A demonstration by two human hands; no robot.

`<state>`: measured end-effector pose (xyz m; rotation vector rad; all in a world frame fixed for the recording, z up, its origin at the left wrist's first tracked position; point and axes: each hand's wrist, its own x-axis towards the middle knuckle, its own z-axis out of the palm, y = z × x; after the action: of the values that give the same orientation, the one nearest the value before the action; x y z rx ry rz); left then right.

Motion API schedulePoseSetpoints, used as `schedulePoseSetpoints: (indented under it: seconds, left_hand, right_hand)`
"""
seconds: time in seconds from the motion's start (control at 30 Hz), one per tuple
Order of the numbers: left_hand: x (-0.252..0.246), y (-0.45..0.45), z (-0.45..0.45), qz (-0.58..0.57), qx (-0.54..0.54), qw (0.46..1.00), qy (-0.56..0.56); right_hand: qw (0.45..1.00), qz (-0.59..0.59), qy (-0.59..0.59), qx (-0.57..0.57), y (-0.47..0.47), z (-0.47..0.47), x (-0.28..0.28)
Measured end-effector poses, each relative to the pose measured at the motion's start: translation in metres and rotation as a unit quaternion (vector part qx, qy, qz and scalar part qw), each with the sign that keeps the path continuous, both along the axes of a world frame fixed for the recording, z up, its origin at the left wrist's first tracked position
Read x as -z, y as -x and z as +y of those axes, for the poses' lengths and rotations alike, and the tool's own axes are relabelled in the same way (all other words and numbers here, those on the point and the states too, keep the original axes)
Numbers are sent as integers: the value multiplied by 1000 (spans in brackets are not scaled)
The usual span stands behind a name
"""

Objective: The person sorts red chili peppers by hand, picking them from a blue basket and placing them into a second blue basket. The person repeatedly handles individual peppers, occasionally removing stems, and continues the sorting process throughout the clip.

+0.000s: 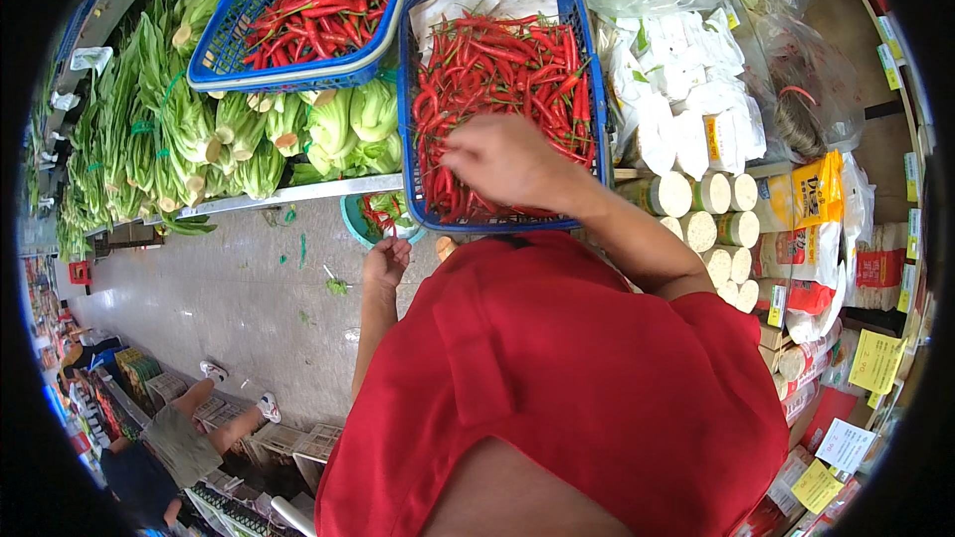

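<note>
A blue plastic basket (409, 101) full of red chili peppers (515, 74) sits directly before me, with pale paper (451, 15) lining its far end. Over its near part is my right hand (500, 160), fingers curled and blurred by motion; whether it grips a pepper is hidden. Lower down on the left, my left hand (386, 261) has its fingertips pinched on what looks like a slim red chili pepper (394, 230). Just beyond those fingers stands a teal basin (351, 222) containing red chilies and green leaves.
Another blue basket of chilies (321, 22) rests on leafy greens (179, 112) at left. White-wrapped packages (686, 89) and cylindrical noodle bundles (697, 227) are stacked at right. Leaf scraps (337, 286) litter the floor (246, 298). Another person (164, 455) is at lower left.
</note>
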<state>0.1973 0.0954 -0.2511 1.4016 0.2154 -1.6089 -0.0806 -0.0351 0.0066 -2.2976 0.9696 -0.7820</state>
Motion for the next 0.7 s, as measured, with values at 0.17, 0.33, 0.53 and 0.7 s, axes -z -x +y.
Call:
schedulePoseSetpoints:
  seconds: [0.17,0.33,0.53,0.7]
  left_hand:
    - [-30,-14,-17,-52,-37,992,104]
    - [-139,8,-43,-186,-102,953,216]
    - [-221,53,-55,-241,-170,899,324]
    - [-247,93,-62,-134,17,921,364]
  right_hand:
    - [943,223,136,207,78,-41,-11]
    - [923,299,130,203,105,-51,-3]
    - [951,177,104,231,116,-45,-17]
    - [964,39,54,257,115,-26,-34]
